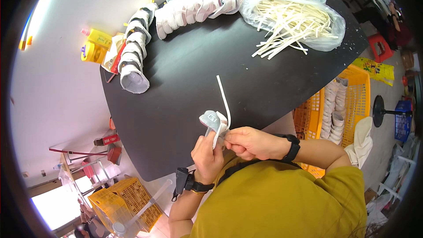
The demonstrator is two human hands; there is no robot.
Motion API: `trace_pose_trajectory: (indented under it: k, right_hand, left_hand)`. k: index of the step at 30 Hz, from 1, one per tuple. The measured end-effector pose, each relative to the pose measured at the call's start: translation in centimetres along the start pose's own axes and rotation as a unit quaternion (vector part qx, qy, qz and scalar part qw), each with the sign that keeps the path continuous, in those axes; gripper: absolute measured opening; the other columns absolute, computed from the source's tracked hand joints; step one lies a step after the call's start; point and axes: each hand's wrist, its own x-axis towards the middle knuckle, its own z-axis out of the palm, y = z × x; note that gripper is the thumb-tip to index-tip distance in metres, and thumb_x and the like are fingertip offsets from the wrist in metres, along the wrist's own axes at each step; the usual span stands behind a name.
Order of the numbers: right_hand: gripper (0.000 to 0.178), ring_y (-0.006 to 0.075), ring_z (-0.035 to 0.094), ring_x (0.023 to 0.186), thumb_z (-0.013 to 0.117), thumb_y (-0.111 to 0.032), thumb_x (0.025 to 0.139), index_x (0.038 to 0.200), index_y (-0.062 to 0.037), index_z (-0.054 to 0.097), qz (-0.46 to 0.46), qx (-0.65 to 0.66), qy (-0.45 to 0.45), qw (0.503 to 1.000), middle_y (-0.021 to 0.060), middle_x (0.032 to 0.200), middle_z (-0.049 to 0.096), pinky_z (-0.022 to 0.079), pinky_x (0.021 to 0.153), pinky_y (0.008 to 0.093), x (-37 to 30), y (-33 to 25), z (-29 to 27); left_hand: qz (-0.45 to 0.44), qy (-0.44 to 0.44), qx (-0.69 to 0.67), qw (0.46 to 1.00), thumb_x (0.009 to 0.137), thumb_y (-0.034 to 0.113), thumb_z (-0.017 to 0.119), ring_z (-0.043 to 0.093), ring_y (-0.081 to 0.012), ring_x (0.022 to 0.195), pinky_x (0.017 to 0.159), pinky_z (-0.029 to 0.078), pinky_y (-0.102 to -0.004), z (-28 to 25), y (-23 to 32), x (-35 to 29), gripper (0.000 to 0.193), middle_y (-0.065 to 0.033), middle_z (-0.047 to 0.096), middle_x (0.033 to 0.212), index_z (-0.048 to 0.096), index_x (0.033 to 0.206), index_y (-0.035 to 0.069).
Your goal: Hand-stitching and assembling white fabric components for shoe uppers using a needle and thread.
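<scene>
My left hand (206, 158) is closed around a small grey and white shoe upper (209, 120), held just above the near part of the dark table. My right hand (252, 143) pinches at the right edge of the same upper, fingertips pressed together. A narrow white strip (224, 98) rises from the upper beside those fingertips, its free end bending away toward the table's middle. Its lower end is hidden behind the upper and my fingers. At the far right of the table, a clear plastic bag (338, 35) lies open, heaped with similar pale strips (293, 20).
Nested shoe uppers form a row (135, 53) on the table's left and another (191, 11) at the back. Yellow bottles (96, 46) stand beyond the left edge. A yellow crate (360, 92) with more uppers stands right of the table (176, 79); another crate (136, 194) is at lower left.
</scene>
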Motion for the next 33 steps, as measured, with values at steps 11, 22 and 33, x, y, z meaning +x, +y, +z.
trace_pose_trajectory:
  k: [11, 22, 33]
  right_hand:
    - [0.009, 0.0279, 0.06, 0.051, 0.052, -0.011, 0.093, 0.089, -0.003, 0.055, -0.351, -0.62, 0.121, 0.691, 0.0171, 0.061, 0.06, 0.045, 0.045, 0.0385, 2.3, -0.4, 0.4]
    - [0.023, 0.013, 0.038, 0.039, 0.047, -0.021, 0.1, 0.085, -0.0056, 0.054, -0.031, -0.053, 0.01, 0.998, -0.002, 0.053, 0.044, 0.028, 0.039, 0.0298, 1.9, -0.7, 0.9]
    - [0.026, 0.0053, 0.026, 0.041, 0.047, -0.025, 0.102, 0.081, -0.0104, 0.051, 0.036, 0.114, -0.017, 0.993, -0.0068, 0.055, 0.035, 0.022, 0.04, 0.0248, 1.5, -1.0, 1.9]
  left_hand:
    - [0.038, -0.002, 0.032, 0.999, 0.079, -0.014, 0.058, 0.058, -0.0255, 0.058, 0.055, 0.047, -0.0339, -0.4, -0.2, 1.4, 0.036, -0.0126, 0.058, 0.071, 0.064, 0.113, -0.003]
    - [0.083, -0.037, 0.02, 0.996, 0.076, -0.015, 0.058, 0.058, -0.0262, 0.059, 0.056, 0.047, -0.0342, -1.2, -0.8, 1.9, 0.039, -0.0131, 0.058, 0.072, 0.063, 0.113, -0.004]
    - [0.033, -0.022, -0.039, 0.998, 0.083, -0.014, 0.055, 0.063, -0.0241, 0.065, 0.061, 0.05, -0.0318, -0.9, -0.2, 1.0, 0.035, -0.0143, 0.062, 0.078, 0.064, 0.115, -0.001]
